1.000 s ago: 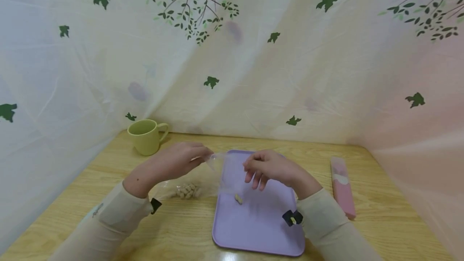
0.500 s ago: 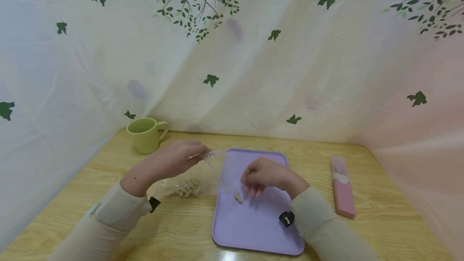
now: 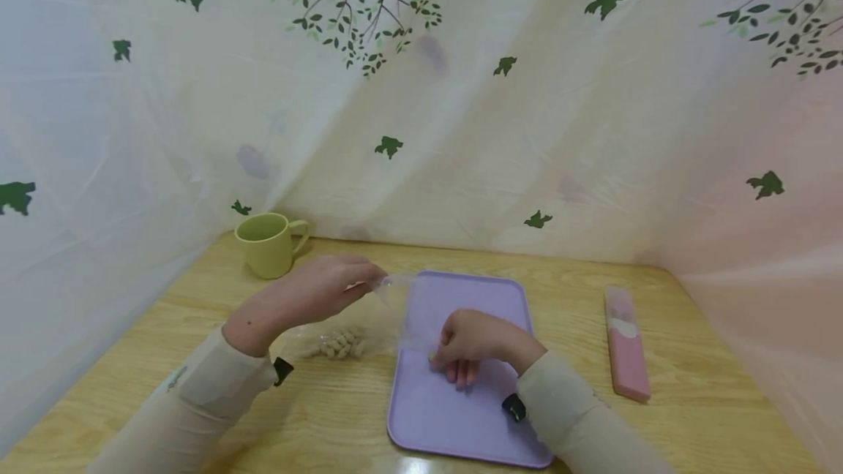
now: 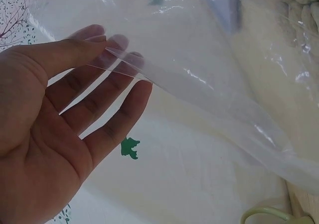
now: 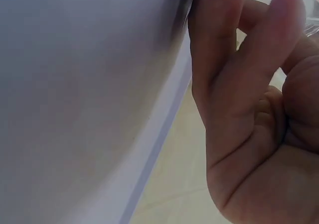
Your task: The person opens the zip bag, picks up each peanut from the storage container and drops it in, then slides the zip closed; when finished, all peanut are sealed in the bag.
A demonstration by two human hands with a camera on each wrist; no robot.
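Observation:
My left hand pinches the upper edge of a clear plastic bag between thumb and fingers. In the left wrist view the other fingers spread behind the film. Several peanuts lie inside the bag, low on the table. The bag's mouth faces right, over the left edge of a purple tray. Down at the tray, my right hand has thumb and index finger together on a single peanut, mostly hidden by the fingertips. In the right wrist view the curled fingers appear close to the tray.
A green mug stands at the back left of the wooden table. To the right of the tray lies a long pink box. A patterned sheet hangs behind and around the table.
My right hand has moved down and slightly left onto the single peanut, its fingers closing together. The left hand and the bag have stayed nearly still.

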